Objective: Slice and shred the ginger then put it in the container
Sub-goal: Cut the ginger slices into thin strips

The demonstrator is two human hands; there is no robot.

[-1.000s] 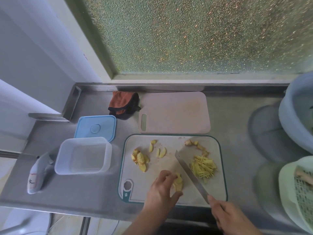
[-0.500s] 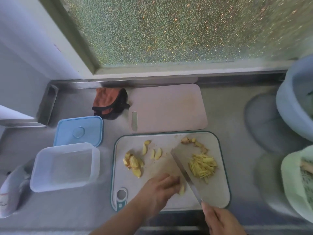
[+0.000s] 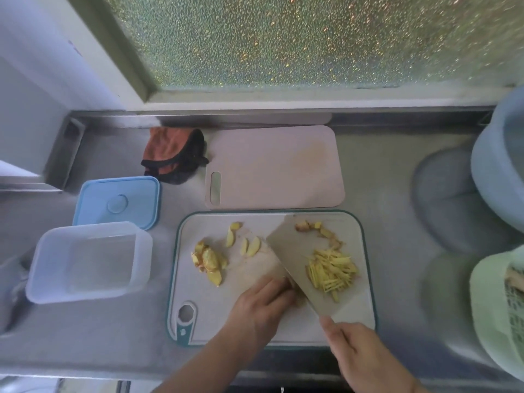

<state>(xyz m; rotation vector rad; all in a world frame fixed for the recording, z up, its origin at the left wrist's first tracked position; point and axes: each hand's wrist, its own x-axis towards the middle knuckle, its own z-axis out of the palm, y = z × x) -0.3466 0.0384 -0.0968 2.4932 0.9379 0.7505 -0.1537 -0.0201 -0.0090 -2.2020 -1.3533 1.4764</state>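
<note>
A person's right hand (image 3: 358, 354) grips the handle of a broad cleaver (image 3: 300, 262), its blade tilted over the white cutting board (image 3: 198, 316) with the tip pointing away. The left hand (image 3: 262, 306), reaching in from the near edge, curls its fingers down against the blade's left face, pressing on a piece of ginger that is mostly hidden beneath them. No writing can be read anywhere. Pale yellow ginger shreds (image 3: 331, 269) lie heaped right of the blade; thicker ginger slices (image 3: 211, 260) sit scattered left of it, and brownish trimmings (image 3: 317, 229) line the board's far edge. The clear container (image 3: 88, 260) stands open on the steel counter (image 3: 391, 222), left of the board, just beside its blue lid (image 3: 117, 201).
</note>
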